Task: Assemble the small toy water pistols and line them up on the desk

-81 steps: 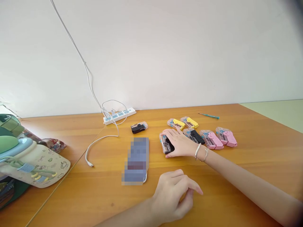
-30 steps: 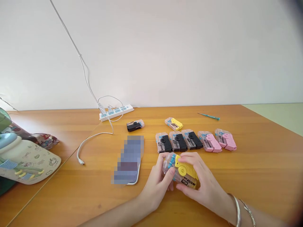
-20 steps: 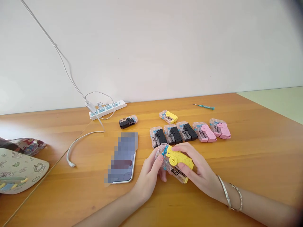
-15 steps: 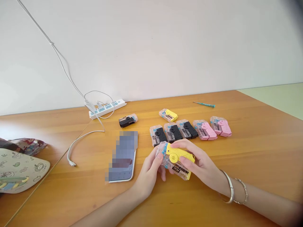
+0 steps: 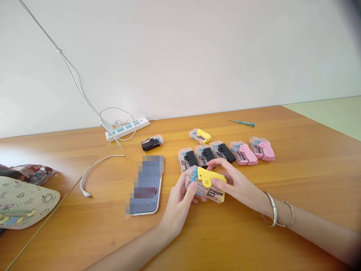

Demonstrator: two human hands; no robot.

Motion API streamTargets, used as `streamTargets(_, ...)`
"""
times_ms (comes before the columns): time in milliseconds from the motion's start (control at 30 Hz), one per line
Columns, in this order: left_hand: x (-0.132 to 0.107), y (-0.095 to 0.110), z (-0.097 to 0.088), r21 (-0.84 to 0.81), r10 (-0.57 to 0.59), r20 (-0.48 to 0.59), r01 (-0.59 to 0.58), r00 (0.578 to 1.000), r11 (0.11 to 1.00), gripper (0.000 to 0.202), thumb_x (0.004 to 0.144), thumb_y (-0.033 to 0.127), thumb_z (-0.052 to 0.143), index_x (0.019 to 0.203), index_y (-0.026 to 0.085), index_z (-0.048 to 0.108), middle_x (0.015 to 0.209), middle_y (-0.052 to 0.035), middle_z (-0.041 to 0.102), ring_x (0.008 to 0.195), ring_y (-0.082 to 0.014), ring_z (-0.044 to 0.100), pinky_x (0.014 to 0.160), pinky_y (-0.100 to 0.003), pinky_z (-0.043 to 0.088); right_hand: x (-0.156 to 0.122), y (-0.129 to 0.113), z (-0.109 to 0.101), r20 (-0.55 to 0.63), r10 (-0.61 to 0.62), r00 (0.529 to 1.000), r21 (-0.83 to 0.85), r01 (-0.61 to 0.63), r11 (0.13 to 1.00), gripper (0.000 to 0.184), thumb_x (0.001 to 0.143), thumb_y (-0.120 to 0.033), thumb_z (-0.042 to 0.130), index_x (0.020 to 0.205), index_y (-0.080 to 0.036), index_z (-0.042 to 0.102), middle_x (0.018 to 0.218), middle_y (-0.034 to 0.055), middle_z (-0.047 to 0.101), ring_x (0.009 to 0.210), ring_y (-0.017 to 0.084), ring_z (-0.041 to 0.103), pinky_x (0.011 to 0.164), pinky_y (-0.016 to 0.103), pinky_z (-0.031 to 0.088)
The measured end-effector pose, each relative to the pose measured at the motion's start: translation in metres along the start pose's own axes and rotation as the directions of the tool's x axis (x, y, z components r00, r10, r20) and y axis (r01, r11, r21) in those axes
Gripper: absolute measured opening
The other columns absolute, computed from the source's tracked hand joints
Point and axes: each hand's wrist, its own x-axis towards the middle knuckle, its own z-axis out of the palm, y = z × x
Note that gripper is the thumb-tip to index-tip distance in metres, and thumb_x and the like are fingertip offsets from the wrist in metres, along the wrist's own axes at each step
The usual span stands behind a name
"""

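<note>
Both my hands hold a small yellow and clear toy water gun (image 5: 207, 183) just above the wooden table (image 5: 296, 188). My left hand (image 5: 179, 201) grips its clear left end with curled fingers. My right hand (image 5: 239, 184), with bracelets at the wrist, pinches its yellow right end. Just behind it lies a row of similar packs: three black ones (image 5: 205, 155) and two pink ones (image 5: 252, 150). Another yellow pack (image 5: 200, 135) lies behind the row, and a lone black one (image 5: 152, 142) sits further left.
A phone (image 5: 146, 186) lies left of my hands. A white power strip (image 5: 126, 128) with cables sits by the wall, a loose white cable end (image 5: 86, 194) in front of it. A teal screwdriver (image 5: 243, 122) lies at the back. A patterned bag (image 5: 19, 197) is at far left.
My right hand left the row and picked up a yellow water gun; both hands now hold it. Over the last second it was turned and raised slightly toward the row.
</note>
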Motion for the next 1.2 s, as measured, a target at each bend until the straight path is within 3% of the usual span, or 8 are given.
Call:
streamTargets(100, 0.000, 0.003, 0.002, -0.009, 0.006, -0.020, -0.006, 1.000, 1.000, 0.042, 0.090, 0.046, 0.046, 0.121, 0.018, 0.049, 0.088, -0.0022, 0.065, 0.065, -0.0123, 0.058, 0.062, -0.021, 0.047, 0.001, 0.004, 0.001, 0.147, 0.071, 0.987, 0.063, -0.081, 0.995, 0.030, 0.090, -0.043, 0.048, 0.109, -0.019, 0.050, 0.101, 0.0057, 0.056, 0.084, 0.016, 0.058, 0.068, 0.028, 0.052)
streamTargets(233, -0.002, 0.004, 0.000, 0.030, 0.044, -0.033, -0.043, 0.998, 0.999, 0.040, 0.091, 0.048, 0.042, 0.115, 0.019, 0.056, 0.089, -0.0021, 0.063, 0.072, -0.0142, 0.055, 0.063, -0.022, 0.047, -0.002, 0.006, 0.003, 0.359, 0.098, 0.928, 0.132, -0.155, 0.979, 0.033, 0.091, -0.048, 0.045, 0.099, -0.016, 0.051, 0.089, 0.0046, 0.060, 0.071, 0.013, 0.058, 0.057, 0.025, 0.049)
streamTargets(333, -0.004, 0.002, 0.000, 0.051, 0.072, -0.033, -0.070, 0.997, 0.996, 0.038, 0.089, 0.045, 0.049, 0.120, 0.024, 0.048, 0.095, -0.0008, 0.061, 0.081, -0.0152, 0.056, 0.073, -0.023, 0.048, -0.004, 0.010, 0.006, 0.356, 0.106, 0.928, 0.160, -0.172, 0.972, 0.035, 0.090, -0.050, 0.047, 0.098, -0.016, 0.048, 0.085, 0.0028, 0.058, 0.065, 0.011, 0.056, 0.058, 0.026, 0.049)
streamTargets(467, -0.006, -0.002, 0.001, 0.077, 0.029, -0.046, -0.026, 0.999, 0.997, 0.043, 0.088, 0.042, 0.053, 0.126, 0.028, 0.037, 0.095, 0.0003, 0.061, 0.079, -0.0151, 0.057, 0.073, -0.024, 0.048, -0.005, 0.012, 0.009, 0.321, 0.102, 0.941, 0.218, -0.179, 0.959, 0.034, 0.090, -0.050, 0.048, 0.100, -0.018, 0.044, 0.082, 0.0008, 0.057, 0.064, 0.011, 0.056, 0.060, 0.027, 0.050)
streamTargets(633, -0.003, -0.001, 0.001, 0.047, 0.045, -0.055, -0.042, 0.997, 0.998, 0.033, 0.090, 0.039, 0.050, 0.120, 0.026, 0.043, 0.099, -0.0007, 0.062, 0.085, -0.0152, 0.057, 0.077, -0.023, 0.047, -0.003, 0.010, 0.007, 0.346, 0.089, 0.934, 0.229, -0.176, 0.957, 0.036, 0.091, -0.050, 0.046, 0.106, -0.018, 0.041, 0.081, 0.0016, 0.059, 0.063, 0.011, 0.057, 0.055, 0.024, 0.050)
streamTargets(867, 0.000, 0.000, 0.001, -0.023, 0.015, -0.033, -0.016, 0.999, 1.000, 0.041, 0.087, 0.037, 0.055, 0.124, 0.022, 0.047, 0.106, -0.0035, 0.063, 0.088, -0.0171, 0.057, 0.076, -0.024, 0.048, -0.001, 0.014, -0.001, 0.399, 0.079, 0.913, 0.138, -0.145, 0.980, 0.043, 0.091, -0.053, 0.044, 0.115, -0.017, 0.043, 0.075, -0.0004, 0.056, 0.055, 0.008, 0.053, 0.046, 0.018, 0.046)
streamTargets(1067, 0.001, 0.000, -0.003, 0.004, 0.023, 0.038, -0.023, 0.999, 1.000, 0.038, 0.086, 0.035, 0.055, 0.120, 0.019, 0.052, 0.113, -0.0062, 0.063, 0.100, -0.0218, 0.058, 0.086, -0.029, 0.047, 0.008, 0.008, -0.022, 0.552, 0.097, 0.828, 0.071, -0.163, 0.984, 0.039, 0.091, -0.052, 0.043, 0.103, -0.016, 0.049, 0.063, -0.0060, 0.047, 0.047, 0.006, 0.047, 0.044, 0.019, 0.041)
streamTargets(1200, -0.002, 0.003, -0.003, 0.226, 0.013, 0.148, -0.047, 0.989, 0.973, 0.035, 0.083, 0.033, 0.055, 0.116, 0.020, 0.057, 0.094, -0.0044, 0.067, 0.085, -0.0223, 0.061, 0.072, -0.028, 0.048, 0.013, 0.008, -0.041, 0.616, 0.138, 0.775, -0.025, -0.156, 0.987, 0.039, 0.086, -0.053, 0.051, 0.095, -0.016, 0.057, 0.066, -0.0050, 0.047, 0.046, 0.005, 0.043, 0.041, 0.018, 0.036)
